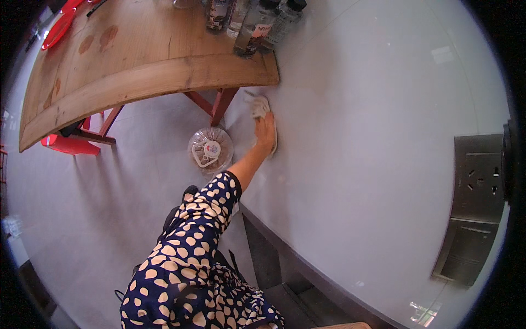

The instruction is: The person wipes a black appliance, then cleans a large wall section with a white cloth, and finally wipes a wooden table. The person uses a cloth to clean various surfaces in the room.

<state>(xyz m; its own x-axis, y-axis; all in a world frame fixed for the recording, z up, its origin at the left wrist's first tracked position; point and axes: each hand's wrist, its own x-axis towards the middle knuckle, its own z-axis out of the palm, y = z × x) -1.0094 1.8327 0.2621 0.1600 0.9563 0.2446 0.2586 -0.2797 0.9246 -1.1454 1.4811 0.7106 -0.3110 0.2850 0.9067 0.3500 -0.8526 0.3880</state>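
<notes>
My right hand [266, 133] is stretched forward and pressed against the pale, glossy wall [372, 137]. Under its fingers is a crumpled whitish cloth [259, 106], bunched up past the fingertips, with a strip of it showing along the hand's right side. The fingers are slightly blurred, and the palm side is hidden. My arm, in a dark blue sleeve with cream spots, passes just right of a round clear plastic tub [211, 150] with a white handle, which stands on the floor. My left hand is out of sight.
A wooden table [181, 74] with reddish legs stands ahead, its right corner close to the wall. Several bottles [255, 33] cluster near that corner. Red plastic items [59, 28] lie at the table's far left. A socket panel [476, 183] is on the wall at right.
</notes>
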